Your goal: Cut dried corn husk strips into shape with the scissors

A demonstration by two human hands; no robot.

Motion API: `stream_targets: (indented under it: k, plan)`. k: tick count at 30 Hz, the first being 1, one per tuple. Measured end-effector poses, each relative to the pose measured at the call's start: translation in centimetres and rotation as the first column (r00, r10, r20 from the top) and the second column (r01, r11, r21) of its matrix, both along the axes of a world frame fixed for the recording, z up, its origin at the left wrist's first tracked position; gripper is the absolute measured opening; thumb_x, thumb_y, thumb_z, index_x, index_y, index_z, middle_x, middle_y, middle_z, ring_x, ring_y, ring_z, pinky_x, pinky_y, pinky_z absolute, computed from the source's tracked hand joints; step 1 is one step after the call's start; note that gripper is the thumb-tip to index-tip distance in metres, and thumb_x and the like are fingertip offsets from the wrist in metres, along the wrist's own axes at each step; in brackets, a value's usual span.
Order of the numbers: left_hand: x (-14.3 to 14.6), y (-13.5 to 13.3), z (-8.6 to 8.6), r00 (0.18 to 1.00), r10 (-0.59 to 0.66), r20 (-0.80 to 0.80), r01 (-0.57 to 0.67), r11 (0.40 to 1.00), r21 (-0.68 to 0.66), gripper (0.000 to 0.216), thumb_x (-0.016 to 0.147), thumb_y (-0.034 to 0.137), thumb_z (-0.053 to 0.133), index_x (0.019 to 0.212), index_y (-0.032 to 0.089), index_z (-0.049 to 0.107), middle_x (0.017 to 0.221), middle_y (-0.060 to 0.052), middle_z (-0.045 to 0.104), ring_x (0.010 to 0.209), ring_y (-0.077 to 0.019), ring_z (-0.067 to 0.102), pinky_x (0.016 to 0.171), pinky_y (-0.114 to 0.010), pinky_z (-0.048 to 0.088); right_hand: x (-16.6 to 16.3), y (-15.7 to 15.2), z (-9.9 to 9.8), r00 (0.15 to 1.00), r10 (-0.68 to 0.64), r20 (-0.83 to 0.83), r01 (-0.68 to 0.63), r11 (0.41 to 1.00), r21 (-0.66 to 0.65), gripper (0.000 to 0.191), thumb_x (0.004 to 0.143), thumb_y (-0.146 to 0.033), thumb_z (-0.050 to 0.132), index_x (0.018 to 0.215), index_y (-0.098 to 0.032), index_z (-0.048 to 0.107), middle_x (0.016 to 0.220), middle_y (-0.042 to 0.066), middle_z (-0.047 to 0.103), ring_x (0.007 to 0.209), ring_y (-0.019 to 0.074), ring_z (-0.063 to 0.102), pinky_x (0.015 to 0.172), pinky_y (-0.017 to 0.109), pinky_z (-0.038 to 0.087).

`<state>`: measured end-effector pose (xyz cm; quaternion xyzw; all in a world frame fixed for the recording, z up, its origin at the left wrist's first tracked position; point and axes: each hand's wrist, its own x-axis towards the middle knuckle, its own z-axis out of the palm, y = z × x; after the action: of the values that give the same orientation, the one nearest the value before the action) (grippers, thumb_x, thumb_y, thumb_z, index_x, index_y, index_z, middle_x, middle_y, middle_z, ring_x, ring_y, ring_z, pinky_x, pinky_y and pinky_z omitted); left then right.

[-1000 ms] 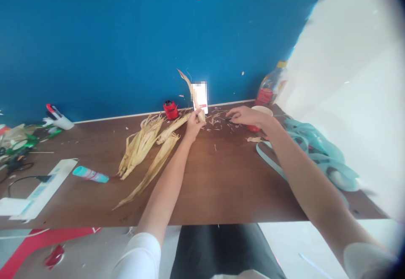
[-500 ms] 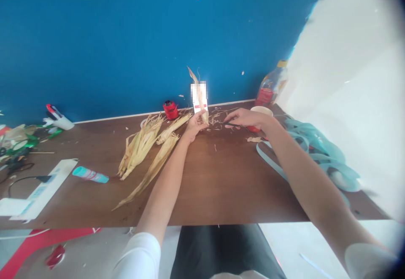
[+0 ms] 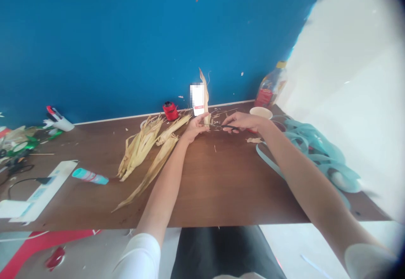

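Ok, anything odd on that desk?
Mainly mess: shredded corn husk scraps litter the wooden tabletop around the right hand, and a tangled pale blue ribbon sprawls at the table's right end.

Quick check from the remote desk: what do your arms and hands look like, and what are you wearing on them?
Both hands, the left hand and the right hand, are bare, with no gloves or cables. The forearms are bare too. The left sleeve and right sleeve are short and white.
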<state>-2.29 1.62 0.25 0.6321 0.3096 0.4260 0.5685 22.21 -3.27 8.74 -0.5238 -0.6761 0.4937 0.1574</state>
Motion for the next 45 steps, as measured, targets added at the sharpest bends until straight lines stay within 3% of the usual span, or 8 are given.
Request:
stream_targets:
  k: [8,15,21,28,33,37,40,45]
  plan:
    - [0.0,0.2,-0.3,1.0,-0.02,-0.014,0.02,1.0,-0.02,0.076,0.064,0.021,0.081,0.137,0.025,0.058,0.135,-0.011,0.061,0.072,-0.0096,0.063,0.048,-0.016,0.038,-0.2,-0.1,-0.2,0.999,0.003,-0.043,-0.003,1.0,0.014,0.035,0.07,-0.042,0.081,0.096,-0.019,0.077,0.068,0.002,0.068,0.051,0.0073,0.049,0.051,0.022,0.038]
    - [0.0,0.1,-0.2,1.0,-0.031,0.004,0.031,0.999,-0.007,0.077,0.063,0.02,0.082,0.136,0.026,0.058,0.147,-0.011,0.052,0.076,-0.0105,0.064,0.057,-0.019,0.049,-0.1,0.2,-0.6,0.994,0.007,-0.106,-0.004,1.0,0.027,0.033,0.068,-0.036,0.081,0.095,-0.017,0.078,0.068,0.003,0.068,0.051,0.0081,0.048,0.049,0.022,0.038]
    - [-0.1,0.0,-0.2,0.999,-0.036,0.022,0.035,0.999,0.006,0.076,0.064,0.019,0.082,0.135,0.028,0.058,0.151,-0.01,0.047,0.075,-0.0093,0.063,0.063,-0.023,0.052,-0.6,-0.1,-0.2,0.999,0.035,0.0,-0.035,0.999,0.015,0.032,0.072,-0.037,0.079,0.098,-0.018,0.076,0.069,0.003,0.069,0.051,0.0084,0.051,0.05,0.022,0.038]
    - [0.0,0.1,-0.1,0.995,0.071,0.074,-0.071,0.997,0.001,0.078,0.062,0.027,0.086,0.135,0.03,0.058,0.153,-0.009,0.045,0.07,-0.0065,0.06,0.053,-0.018,0.043,1.1,-0.7,1.1,0.998,0.068,0.006,-0.067,0.992,-0.105,0.051,0.072,-0.04,0.082,0.116,-0.019,0.069,0.078,0.005,0.07,0.058,0.0108,0.057,0.054,0.024,0.043]
    - [0.1,0.1,0.0,0.981,0.173,0.086,-0.173,0.985,-0.01,0.081,0.059,0.03,0.089,0.134,0.032,0.058,0.154,-0.008,0.043,0.078,-0.0123,0.064,0.057,-0.022,0.049,1.1,-0.4,1.4,0.999,0.028,0.042,-0.025,0.997,-0.075,0.038,0.071,-0.039,0.081,0.102,-0.019,0.072,0.082,0.007,0.072,0.066,0.0139,0.064,0.051,0.022,0.042]
    - [0.3,0.1,-0.2,0.975,0.211,0.065,-0.211,0.978,-0.007,0.084,0.058,0.029,0.09,0.135,0.032,0.058,0.143,-0.009,0.054,0.071,-0.01,0.062,0.053,-0.021,0.044,0.2,0.3,0.3,0.991,-0.079,0.108,0.085,0.995,-0.056,0.027,0.069,-0.031,0.079,0.091,-0.019,0.071,0.083,0.008,0.074,0.074,0.0179,0.069,0.049,0.022,0.039]
    - [0.5,0.2,-0.6,0.975,0.219,0.022,-0.219,0.976,-0.005,0.088,0.058,0.028,0.089,0.139,0.029,0.054,0.123,-0.009,0.066,0.065,-0.0087,0.061,0.05,-0.019,0.04,-0.1,0.6,-0.5,0.977,-0.156,0.143,0.153,0.988,0.029,0.025,0.068,-0.028,0.076,0.091,-0.02,0.071,0.082,0.006,0.074,0.073,0.0175,0.068,0.048,0.022,0.038]
    - [0.6,0.4,-1.0,0.967,0.255,0.003,-0.255,0.967,-0.001,0.088,0.061,0.026,0.087,0.141,0.027,0.051,0.108,-0.008,0.069,0.069,-0.011,0.064,0.05,-0.017,0.039,0.2,0.3,0.3,0.992,-0.069,0.107,0.061,0.996,0.071,0.023,0.065,-0.027,0.074,0.086,-0.02,0.074,0.076,0.005,0.073,0.066,0.0175,0.064,0.055,0.026,0.046]
